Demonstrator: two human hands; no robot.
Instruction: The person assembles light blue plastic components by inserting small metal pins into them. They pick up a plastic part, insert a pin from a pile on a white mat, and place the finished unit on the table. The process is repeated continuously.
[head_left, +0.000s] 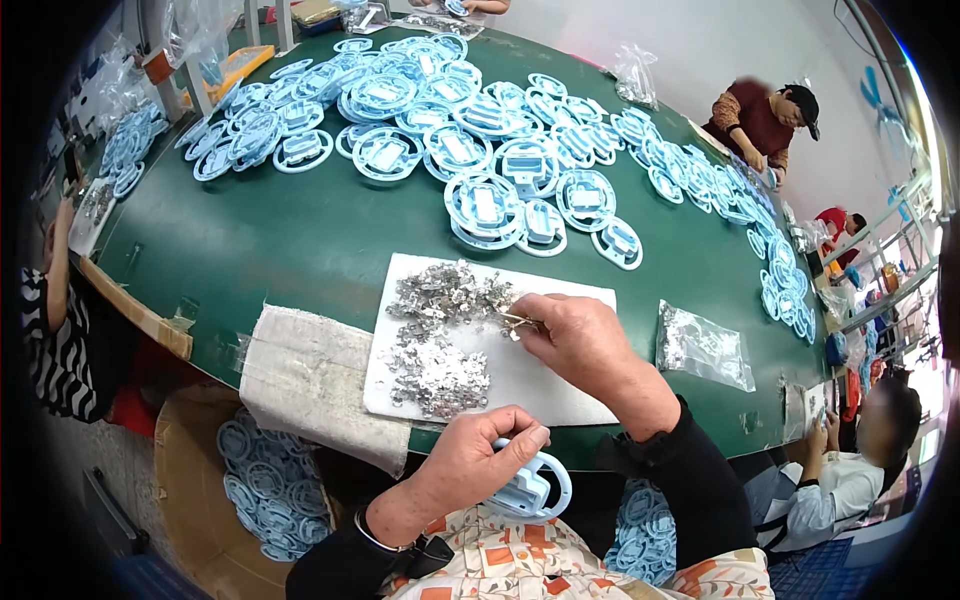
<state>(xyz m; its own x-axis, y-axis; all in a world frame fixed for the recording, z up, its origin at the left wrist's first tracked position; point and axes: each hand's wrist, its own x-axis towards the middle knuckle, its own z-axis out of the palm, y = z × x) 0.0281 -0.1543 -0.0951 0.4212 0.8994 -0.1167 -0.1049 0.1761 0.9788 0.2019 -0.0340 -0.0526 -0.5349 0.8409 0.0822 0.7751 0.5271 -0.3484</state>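
My left hand [475, 463] grips a light-blue round plastic part [530, 490] with a ring-shaped rim, held just off the table's near edge. Over the white foam board [540, 385], my right hand [578, 335] pinches a thin metal piece [513, 319] between thumb and forefinger; its exact kind is too small to make out. That hand is at the right edge of a heap of small darker metal pieces [440, 295]. Nearer me on the same board lies a second heap of small shiny metal plates [440, 375].
Many blue round parts [480, 205] are piled across the green table [300, 240]. A grey cloth [305, 375] lies left of the board, a clear bag of small parts [703, 347] right. A cardboard box [200, 470] holds more parts below. Other people [765, 125] work around the table.
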